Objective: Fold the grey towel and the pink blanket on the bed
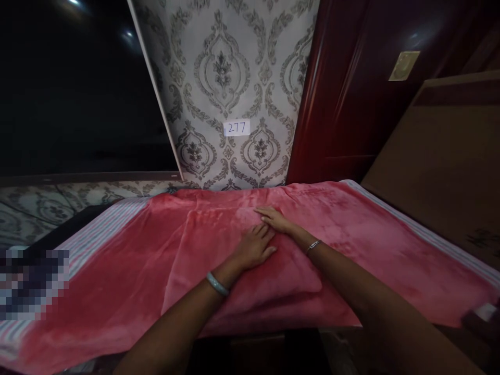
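A pink plush blanket (336, 234) is spread over the surface in front of me, with a folded section (207, 250) lying in layers at its middle. I cannot tell whether this section belongs to the same cloth. My left hand (254, 247), with a pale bangle above the wrist, rests palm down on the folded section, fingers stretched out. Just beyond it, my right hand (274, 219), with a silver bracelet, lies flat near the far edge of the fold. The two hands meet or overlap slightly at the fingertips. Neither grips the cloth.
A striped cloth (105, 221) shows along the blanket's sides. At the back left is a large dark screen (78, 94). A cardboard box (445, 156) stands at the right, by a dark red wooden panel (336, 94). A paper label (236, 127) is on the patterned wall.
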The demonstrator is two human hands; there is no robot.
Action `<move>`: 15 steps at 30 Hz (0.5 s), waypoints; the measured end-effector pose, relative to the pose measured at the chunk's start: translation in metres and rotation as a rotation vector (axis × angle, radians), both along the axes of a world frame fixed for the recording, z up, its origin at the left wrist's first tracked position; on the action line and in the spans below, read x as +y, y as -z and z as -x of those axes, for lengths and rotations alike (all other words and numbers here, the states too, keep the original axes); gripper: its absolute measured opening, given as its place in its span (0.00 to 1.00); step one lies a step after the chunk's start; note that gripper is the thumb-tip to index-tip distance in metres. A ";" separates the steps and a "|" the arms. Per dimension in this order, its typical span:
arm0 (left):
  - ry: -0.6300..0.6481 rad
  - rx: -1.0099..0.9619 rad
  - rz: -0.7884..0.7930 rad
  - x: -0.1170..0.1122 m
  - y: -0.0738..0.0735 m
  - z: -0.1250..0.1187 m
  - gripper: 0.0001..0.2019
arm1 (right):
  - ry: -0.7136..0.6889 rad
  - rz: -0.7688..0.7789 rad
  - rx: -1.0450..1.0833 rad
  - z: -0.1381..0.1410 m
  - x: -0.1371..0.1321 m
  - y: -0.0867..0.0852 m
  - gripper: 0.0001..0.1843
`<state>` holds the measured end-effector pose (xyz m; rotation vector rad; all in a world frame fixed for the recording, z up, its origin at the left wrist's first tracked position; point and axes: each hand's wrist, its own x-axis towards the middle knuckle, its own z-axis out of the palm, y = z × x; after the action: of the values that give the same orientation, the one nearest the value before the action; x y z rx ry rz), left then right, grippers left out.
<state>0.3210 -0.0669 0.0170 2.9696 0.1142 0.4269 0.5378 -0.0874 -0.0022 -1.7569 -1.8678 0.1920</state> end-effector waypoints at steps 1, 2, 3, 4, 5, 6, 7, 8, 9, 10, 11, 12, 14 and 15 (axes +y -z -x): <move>0.016 0.015 0.002 -0.001 0.000 0.003 0.30 | -0.004 -0.018 -0.011 -0.001 -0.001 0.004 0.30; 0.031 0.031 0.007 -0.001 -0.001 0.005 0.31 | -0.009 -0.036 -0.025 -0.002 -0.002 0.008 0.29; 0.043 0.049 0.015 -0.001 -0.003 0.006 0.32 | -0.013 -0.052 -0.040 -0.002 -0.003 0.011 0.29; 0.052 0.068 0.025 -0.002 -0.004 0.007 0.32 | -0.015 -0.062 -0.054 -0.003 -0.004 0.013 0.29; 0.062 0.088 0.036 -0.003 -0.005 0.008 0.33 | -0.015 -0.063 -0.063 -0.002 -0.005 0.014 0.29; 0.077 0.108 0.049 -0.005 -0.006 0.009 0.34 | -0.013 -0.056 -0.066 -0.001 -0.006 0.014 0.29; 0.101 0.129 0.061 -0.009 -0.006 0.011 0.34 | -0.008 -0.046 -0.068 0.000 -0.007 0.014 0.29; 0.130 0.150 0.074 -0.013 -0.006 0.013 0.35 | -0.001 -0.036 -0.070 0.001 -0.008 0.013 0.29; 0.163 0.170 0.086 -0.019 -0.006 0.017 0.36 | 0.006 -0.026 -0.073 0.002 -0.009 0.011 0.29; 0.196 0.188 0.094 -0.026 -0.005 0.021 0.37 | 0.014 -0.019 -0.077 0.003 -0.009 0.010 0.29; 0.224 0.200 0.098 -0.033 -0.005 0.027 0.37 | 0.024 -0.016 -0.080 0.005 -0.009 0.009 0.29; 0.246 0.205 0.098 -0.040 -0.004 0.033 0.36 | 0.032 -0.013 -0.082 0.006 -0.010 0.008 0.29; 0.286 0.201 0.086 -0.053 -0.002 0.045 0.34 | 0.048 -0.009 -0.090 0.007 -0.010 0.007 0.28; 0.301 0.192 0.076 -0.059 0.000 0.051 0.33 | 0.055 -0.008 -0.097 0.008 -0.010 0.007 0.28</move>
<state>0.2703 -0.1254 0.0174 2.8786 -0.2862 0.0971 0.5300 -0.0972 -0.0090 -1.8394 -1.8819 0.0796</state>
